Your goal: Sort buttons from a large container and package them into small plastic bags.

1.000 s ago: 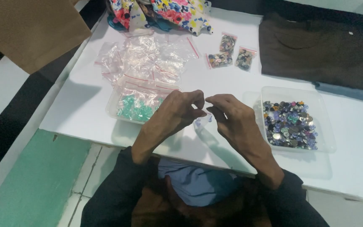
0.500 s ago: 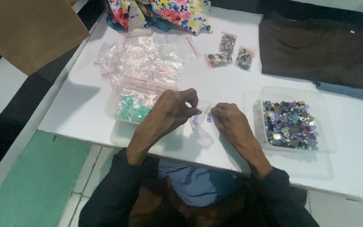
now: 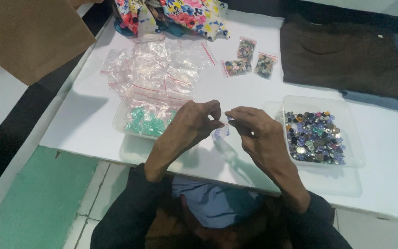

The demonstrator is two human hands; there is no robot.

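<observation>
Both hands raised just above the table, meeting over its near edge. Left hand and right hand each with fingers pinched together on the top of a small clear bag — hanging between them, a few bluish buttons showing at its bottom. Judged from this: the bagging step, with the mouth of the bag held at both sides, either being pressed closed or held open; which of the two cannot be told. Next move likely to call for a firm, even pinch along the strip at the top, bag kept upright so nothing spills.

Around: a clear tray of mixed buttons just beside the right hand, well filled. Another clear tray just beside the left hand, holding empty bags over green buttons. Farther back, a loose heap of empty bags, three filled bags lying near one another, a flowered cloth at the far edge, a dark brown garment to the right. A brown cardboard sheet off the table's left corner.

Nothing between the hands and either tray — only the near table edge close under the bag, so a dropped button could roll off.
</observation>
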